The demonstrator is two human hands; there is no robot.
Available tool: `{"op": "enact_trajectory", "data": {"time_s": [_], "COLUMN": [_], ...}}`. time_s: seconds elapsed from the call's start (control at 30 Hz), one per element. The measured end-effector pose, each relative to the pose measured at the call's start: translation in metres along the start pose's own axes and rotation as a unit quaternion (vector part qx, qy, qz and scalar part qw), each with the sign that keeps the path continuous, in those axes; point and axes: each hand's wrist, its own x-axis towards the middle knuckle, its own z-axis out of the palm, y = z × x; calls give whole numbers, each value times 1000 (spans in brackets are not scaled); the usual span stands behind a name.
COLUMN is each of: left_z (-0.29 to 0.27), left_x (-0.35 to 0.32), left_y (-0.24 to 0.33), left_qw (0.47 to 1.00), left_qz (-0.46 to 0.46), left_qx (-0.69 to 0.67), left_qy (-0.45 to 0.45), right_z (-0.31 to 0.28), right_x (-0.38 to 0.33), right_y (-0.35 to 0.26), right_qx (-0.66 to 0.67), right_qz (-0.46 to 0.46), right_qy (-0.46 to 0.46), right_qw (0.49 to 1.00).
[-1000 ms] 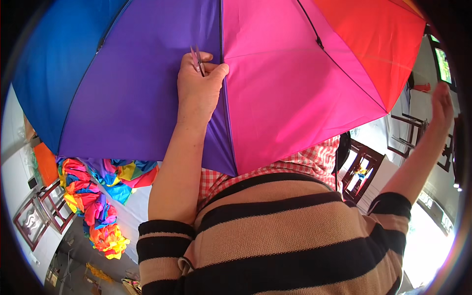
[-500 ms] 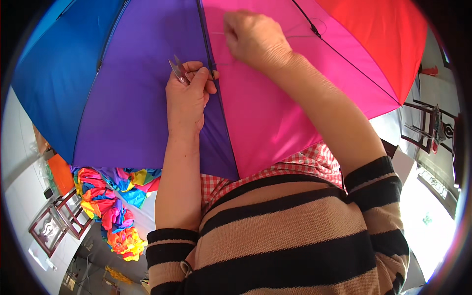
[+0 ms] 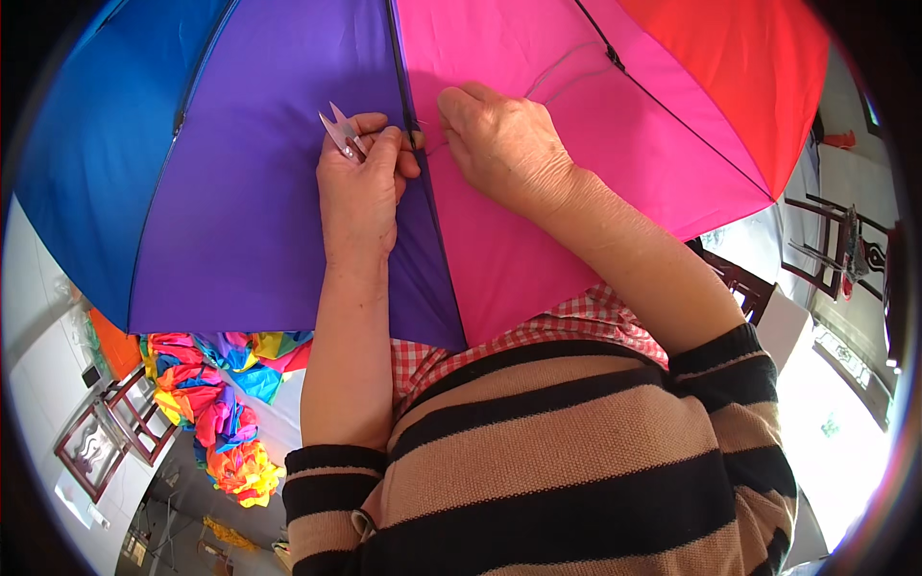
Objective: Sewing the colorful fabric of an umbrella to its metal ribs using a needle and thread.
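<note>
An open umbrella with blue, purple, pink and red panels fills the space before me, its purple panel (image 3: pixel 250 240) and pink panel (image 3: pixel 538 230) meeting along a dark rib (image 3: pixel 437 221). My left hand (image 3: pixel 357 206) is closed at that rib, thumb and fingers pinching the seam. Tucked in the same hand is a pair of thread snips (image 3: pixel 342 134), blades pointing up. Just right of the rib, over the pink panel, my right hand (image 3: pixel 509 139) is closed in a pinch on a thin sewing needle, mostly hidden by the fingers. A loop of grey thread (image 3: pixel 549 79) trails behind it.
Crumpled rainbow-coloured fabric (image 3: pixel 216 403) is heaped at the lower left. Beyond it stands a dark wooden chair (image 3: pixel 106 432), with another chair (image 3: pixel 831 245) at the far right. A red checked cloth (image 3: pixel 605 322) covers my lap.
My right hand has come down toward the rib and my left fingers, bringing the needle with it. The left hand and the umbrella have shifted slightly left.
</note>
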Motion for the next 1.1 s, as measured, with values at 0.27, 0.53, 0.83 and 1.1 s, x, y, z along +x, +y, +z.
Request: {"op": "enact_trajectory", "data": {"time_s": [0.27,0.53,0.83,1.1], "left_z": [3,3,3,1], "left_x": [4,4,4,4], "left_y": [0,1,-1,-1], "left_qw": [1000,999,1000,1000], "left_qz": [1,-16,-5,-3], "left_qx": [8,13,8,14], "left_qy": [19,26,14,15], "right_z": [14,1,4,5], "right_x": [13,6,10,5], "right_y": [5,11,6,3], "right_qx": [36,2,-1,-12], "right_qz": [-29,-21,18,-2], "right_qy": [30,13,20,6], "right_qw": [998,1000,1000,1000]}}
